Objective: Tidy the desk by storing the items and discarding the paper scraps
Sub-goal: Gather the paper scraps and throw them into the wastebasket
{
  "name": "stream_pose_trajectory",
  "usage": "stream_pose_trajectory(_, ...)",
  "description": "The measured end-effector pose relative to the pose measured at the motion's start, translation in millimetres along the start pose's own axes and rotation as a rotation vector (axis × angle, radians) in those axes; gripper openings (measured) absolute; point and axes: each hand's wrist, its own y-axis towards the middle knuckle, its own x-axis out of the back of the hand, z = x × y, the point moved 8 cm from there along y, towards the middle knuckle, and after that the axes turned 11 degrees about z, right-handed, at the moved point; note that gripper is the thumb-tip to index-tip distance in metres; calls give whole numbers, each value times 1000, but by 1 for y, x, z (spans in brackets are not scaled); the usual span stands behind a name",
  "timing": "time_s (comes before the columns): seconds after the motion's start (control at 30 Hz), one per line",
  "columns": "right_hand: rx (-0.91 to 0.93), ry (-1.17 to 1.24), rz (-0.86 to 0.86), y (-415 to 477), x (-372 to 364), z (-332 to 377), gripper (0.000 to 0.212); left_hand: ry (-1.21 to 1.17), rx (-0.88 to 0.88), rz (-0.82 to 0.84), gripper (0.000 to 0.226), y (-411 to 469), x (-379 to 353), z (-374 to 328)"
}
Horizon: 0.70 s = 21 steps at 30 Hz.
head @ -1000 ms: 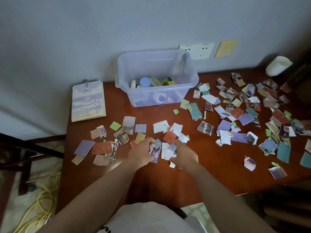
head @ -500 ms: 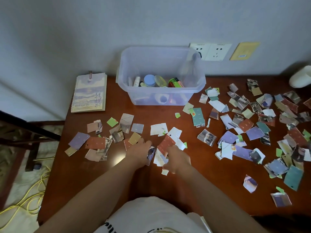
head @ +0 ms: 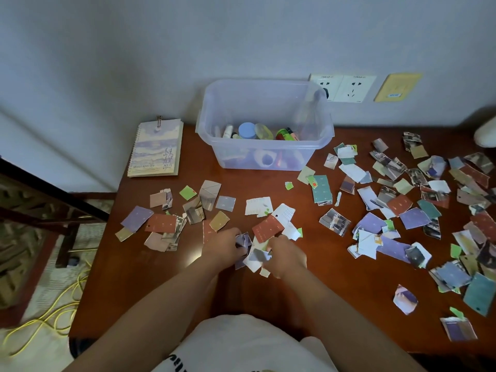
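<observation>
Torn paper scraps in purple, rust, green and white lie scattered over the brown desk [head: 161, 277]. My left hand [head: 224, 245] and my right hand [head: 288, 257] sit close together at the desk's middle front, fingers curled round a small bunch of scraps [head: 255, 255] held between them. A rust-red scrap [head: 267, 228] lies just beyond the bunch. A clear plastic storage box [head: 264, 154] stands at the back with small bottles and jars inside. A spiral notebook [head: 155, 149] lies at the back left.
The thickest spread of scraps [head: 418, 210] covers the desk's right half. A smaller group [head: 171, 218] lies left of my hands. Wall sockets [head: 343, 87] sit behind the box. A white object [head: 485, 134] is at the far right edge. Yellow cable [head: 53, 315] lies on the floor, left.
Both hands have drawn the scraps between them into a tighter bunch and pulled it slightly toward me. The camera view has shifted left.
</observation>
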Motion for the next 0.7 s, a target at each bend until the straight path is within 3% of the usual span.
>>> stream_pose_trajectory(0.43, 99, 45, 46, 0, -4, 9, 21, -263, 41, 97, 13, -3, -11, 15)
stream_pose_trajectory(0.53, 123, 82, 35, -2, -2, 14, 27, -308, 36, 98, 11, -6, -13, 18)
stream_pose_trajectory(0.63, 179, 105, 32, -7, -4, 24, 45, -380, 3, 98, 13, -9, -14, 17)
stream_pose_trajectory(0.7, 194, 89, 34, -8, -7, 29, 42, -422, -27, 94, 16, -12, -15, 14)
